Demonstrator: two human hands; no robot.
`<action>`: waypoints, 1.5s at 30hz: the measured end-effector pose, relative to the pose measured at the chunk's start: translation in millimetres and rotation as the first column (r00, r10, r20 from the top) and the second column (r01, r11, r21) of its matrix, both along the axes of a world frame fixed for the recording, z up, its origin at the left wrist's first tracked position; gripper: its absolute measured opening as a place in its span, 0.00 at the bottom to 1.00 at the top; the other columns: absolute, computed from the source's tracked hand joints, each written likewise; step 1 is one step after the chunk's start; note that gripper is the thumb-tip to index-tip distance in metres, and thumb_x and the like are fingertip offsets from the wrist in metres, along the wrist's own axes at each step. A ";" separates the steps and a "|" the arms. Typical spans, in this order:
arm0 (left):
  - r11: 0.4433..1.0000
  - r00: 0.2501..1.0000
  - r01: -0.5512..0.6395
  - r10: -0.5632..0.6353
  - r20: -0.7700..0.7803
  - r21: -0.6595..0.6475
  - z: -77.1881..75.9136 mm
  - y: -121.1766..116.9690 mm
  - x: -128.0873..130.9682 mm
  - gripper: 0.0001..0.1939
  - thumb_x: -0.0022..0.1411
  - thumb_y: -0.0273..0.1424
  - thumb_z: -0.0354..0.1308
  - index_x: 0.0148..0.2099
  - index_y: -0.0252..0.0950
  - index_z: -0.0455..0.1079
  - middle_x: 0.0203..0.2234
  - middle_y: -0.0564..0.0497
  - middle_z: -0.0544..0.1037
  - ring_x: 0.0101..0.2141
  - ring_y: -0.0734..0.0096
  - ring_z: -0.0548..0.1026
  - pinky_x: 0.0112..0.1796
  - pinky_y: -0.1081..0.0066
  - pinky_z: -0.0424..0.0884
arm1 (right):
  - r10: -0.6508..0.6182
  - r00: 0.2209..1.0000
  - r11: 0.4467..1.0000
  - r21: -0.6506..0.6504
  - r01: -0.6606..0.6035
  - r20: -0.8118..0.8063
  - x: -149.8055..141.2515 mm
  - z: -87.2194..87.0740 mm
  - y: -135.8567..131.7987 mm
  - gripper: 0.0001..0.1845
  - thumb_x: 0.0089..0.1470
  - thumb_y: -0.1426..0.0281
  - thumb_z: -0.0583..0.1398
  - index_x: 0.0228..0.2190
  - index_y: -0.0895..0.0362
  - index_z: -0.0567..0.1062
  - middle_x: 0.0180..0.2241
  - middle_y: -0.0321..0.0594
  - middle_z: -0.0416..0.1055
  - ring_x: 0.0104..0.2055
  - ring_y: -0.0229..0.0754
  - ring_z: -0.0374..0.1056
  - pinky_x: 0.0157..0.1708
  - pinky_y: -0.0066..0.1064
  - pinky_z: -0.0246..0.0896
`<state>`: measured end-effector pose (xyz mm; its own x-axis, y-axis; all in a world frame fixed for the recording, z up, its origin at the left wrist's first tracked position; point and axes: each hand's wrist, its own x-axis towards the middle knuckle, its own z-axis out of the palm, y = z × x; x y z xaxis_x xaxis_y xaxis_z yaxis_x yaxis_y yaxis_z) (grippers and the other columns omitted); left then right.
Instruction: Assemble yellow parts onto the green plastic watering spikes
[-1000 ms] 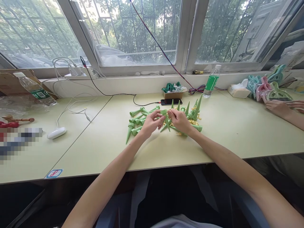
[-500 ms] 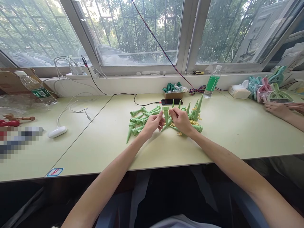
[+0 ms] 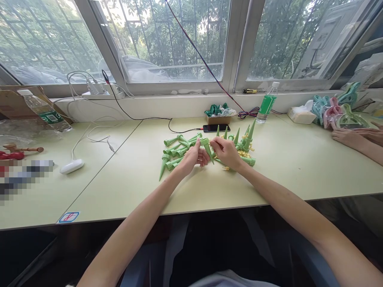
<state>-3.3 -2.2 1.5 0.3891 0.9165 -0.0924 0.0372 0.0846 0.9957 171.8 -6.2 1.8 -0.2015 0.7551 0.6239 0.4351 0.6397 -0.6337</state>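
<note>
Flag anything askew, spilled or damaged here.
No spill or breakage stands out. Only the white cable looks untidy: it straggles in loose loops over the table, at the left, its near end plugged into nothing.

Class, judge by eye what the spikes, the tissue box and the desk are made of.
Spikes: likely moulded plastic, satin, with even green colour and ribbed caps. Tissue box: perhaps card or plastic; unclear. Desk: probably laminate, smooth, with soft sheen and straight seam.

The green spike (image 3: 207, 149) between my hands, nearly upright a moment ago, now leans with its tip toward my right hand (image 3: 226, 153), while my left hand (image 3: 192, 158) has its thumb drawn farther left.
</note>
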 end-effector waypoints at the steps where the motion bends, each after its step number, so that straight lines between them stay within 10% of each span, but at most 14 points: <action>1: 1.000 1.000 0.005 -0.005 -0.003 -0.012 0.1 0.1 -0.4 0.44 0.66 0.63 0.38 0.21 0.31 0.74 0.19 0.43 0.74 0.20 0.73 0.70 0.23 0.73 0.64 | 0.013 1.000 1.000 0.002 -0.013 0.002 0.3 0.5 -0.3 0.25 0.67 0.50 0.51 0.26 0.54 0.65 0.21 0.33 0.62 0.24 0.36 0.54 0.28 0.31 0.51; 31: 0.997 0.988 0.064 -0.057 0.146 -0.050 -1.4 2.4 -1.5 0.36 0.60 0.62 0.53 0.36 0.30 0.77 0.33 0.41 0.79 0.22 0.75 0.70 0.21 0.73 0.64 | -0.024 1.000 1.000 -0.012 0.024 -0.003 2.7 3.7 0.9 0.23 0.67 0.53 0.51 0.25 0.54 0.59 0.20 0.31 0.56 0.24 0.35 0.49 0.27 0.31 0.47; 45: 0.991 0.986 -0.022 0.000 0.164 0.132 4.2 -4.2 -1.5 0.25 0.56 0.49 0.68 0.44 0.36 0.69 0.27 0.55 0.69 0.22 0.79 0.70 0.21 0.76 0.64 | -0.048 0.999 0.998 -0.026 0.048 0.018 2.4 2.1 4.0 0.30 0.66 0.43 0.46 0.23 0.53 0.55 0.20 0.33 0.58 0.23 0.36 0.48 0.27 0.32 0.47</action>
